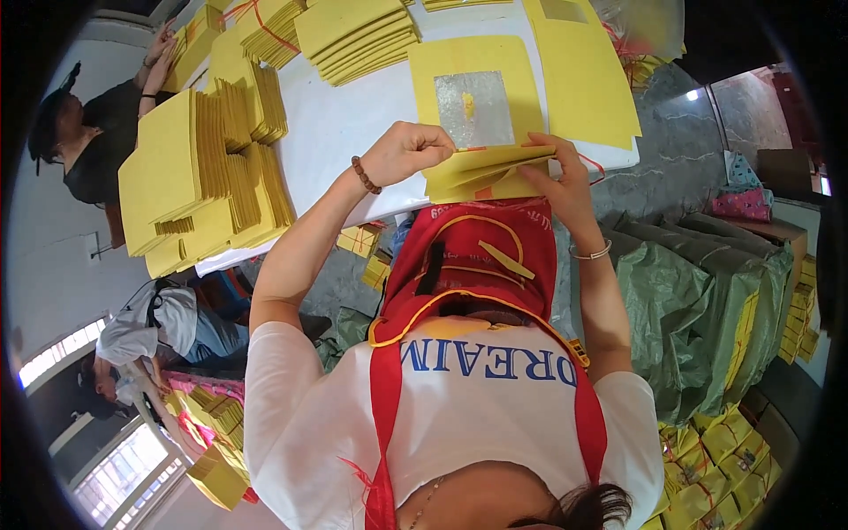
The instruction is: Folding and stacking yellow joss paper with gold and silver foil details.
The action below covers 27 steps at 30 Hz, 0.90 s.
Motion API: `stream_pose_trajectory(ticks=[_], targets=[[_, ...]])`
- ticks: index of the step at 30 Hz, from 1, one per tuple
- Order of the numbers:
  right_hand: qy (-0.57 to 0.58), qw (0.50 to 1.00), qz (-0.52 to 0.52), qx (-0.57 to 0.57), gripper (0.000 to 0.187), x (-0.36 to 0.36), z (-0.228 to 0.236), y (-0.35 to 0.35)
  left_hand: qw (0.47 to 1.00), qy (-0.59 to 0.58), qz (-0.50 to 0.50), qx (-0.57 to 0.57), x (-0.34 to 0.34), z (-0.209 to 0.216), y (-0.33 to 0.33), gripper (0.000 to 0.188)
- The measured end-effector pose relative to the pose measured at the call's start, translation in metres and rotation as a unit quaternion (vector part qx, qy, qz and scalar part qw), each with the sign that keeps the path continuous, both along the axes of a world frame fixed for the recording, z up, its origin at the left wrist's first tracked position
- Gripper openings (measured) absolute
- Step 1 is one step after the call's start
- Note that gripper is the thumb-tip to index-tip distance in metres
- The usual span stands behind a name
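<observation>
Both my hands are at the near edge of the white table (331,132), on a folded wad of yellow paper (481,177) whose layers fan open toward me. My left hand (402,157), a bead bracelet at its wrist, is closed in a pinch at the wad's upper left corner. My right hand (564,181) grips the right end, thumb below and fingers above. Small orange-red patches show on the wad. Just beyond lies a yellow sheet (521,62) with a silvery square (471,102) bearing a gold mark.
Stacked folded yellow paper (172,163) rises at the left, with another pile (358,40) at the back. Larger yellow sheets (587,79) lie right. Green sacks (689,300) stand on the floor at the right. Two people (88,150), (159,327) work at the left.
</observation>
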State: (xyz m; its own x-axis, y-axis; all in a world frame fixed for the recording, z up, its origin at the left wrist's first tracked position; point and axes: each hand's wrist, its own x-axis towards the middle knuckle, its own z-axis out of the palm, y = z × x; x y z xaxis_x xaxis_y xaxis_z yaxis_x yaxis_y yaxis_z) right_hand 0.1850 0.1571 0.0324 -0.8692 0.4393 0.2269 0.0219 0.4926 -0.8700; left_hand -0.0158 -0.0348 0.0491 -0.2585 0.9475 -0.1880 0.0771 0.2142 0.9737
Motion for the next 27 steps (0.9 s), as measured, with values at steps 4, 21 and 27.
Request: stream_pose_trajectory(ticks=[4,21,27], targets=[[0.006,1.0,0.006,0.009,0.044,0.0,0.001,0.001,1.0,0.005,0.002,0.001,0.0,0.002,0.0,0.016],[-0.01,0.981,-0.07,-0.182,0.024,-0.01,-0.022,0.005,0.877,0.462,0.047,0.125,0.014,0.005,-0.011,0.041],[0.076,0.993,-0.083,0.017,0.031,-0.017,0.01,-0.002,0.848,0.493,0.059,0.188,0.009,0.003,-0.007,0.031]])
